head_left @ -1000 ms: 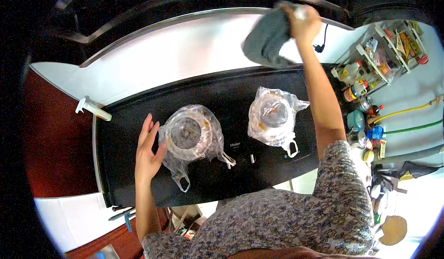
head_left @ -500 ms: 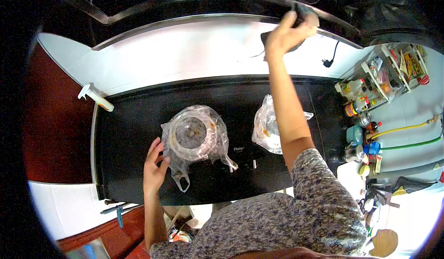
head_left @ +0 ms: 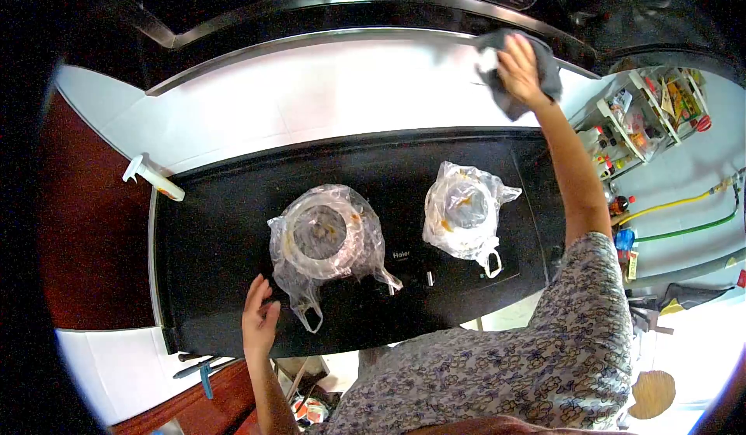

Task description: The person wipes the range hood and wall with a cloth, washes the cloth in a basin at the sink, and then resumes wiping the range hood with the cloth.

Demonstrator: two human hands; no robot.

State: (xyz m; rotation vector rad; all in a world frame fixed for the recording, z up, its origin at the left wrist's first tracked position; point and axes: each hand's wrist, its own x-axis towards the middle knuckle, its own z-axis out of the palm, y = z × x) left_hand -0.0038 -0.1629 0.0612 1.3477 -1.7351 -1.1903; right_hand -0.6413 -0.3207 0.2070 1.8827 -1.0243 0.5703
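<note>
My right hand (head_left: 521, 69) is raised at the upper right, lying over a dark grey cloth (head_left: 549, 77) against the white wall (head_left: 311, 85), below the metal edge of the range hood. Its fingers are pressed together on the cloth. My left hand (head_left: 259, 318) hovers near the front left of the black cooktop (head_left: 225, 209), fingers apart and holding nothing. To its right, a clear plastic bag (head_left: 357, 241) covers a round ring-shaped object. A second bagged round object (head_left: 458, 237) sits on the right side of the cooktop.
A white spray bottle (head_left: 159, 182) leans at the cooktop's back left corner. On the right are a rack (head_left: 649, 116) with packets and bottles, a yellow hose (head_left: 672, 202) and a green hose (head_left: 691, 230). The hood's metal rim (head_left: 334, 34) runs overhead.
The right hand has swept the grey cloth left and then back right along the wall, and the cloth now lies spread under it. My left hand has moved down, away from the left bag.
</note>
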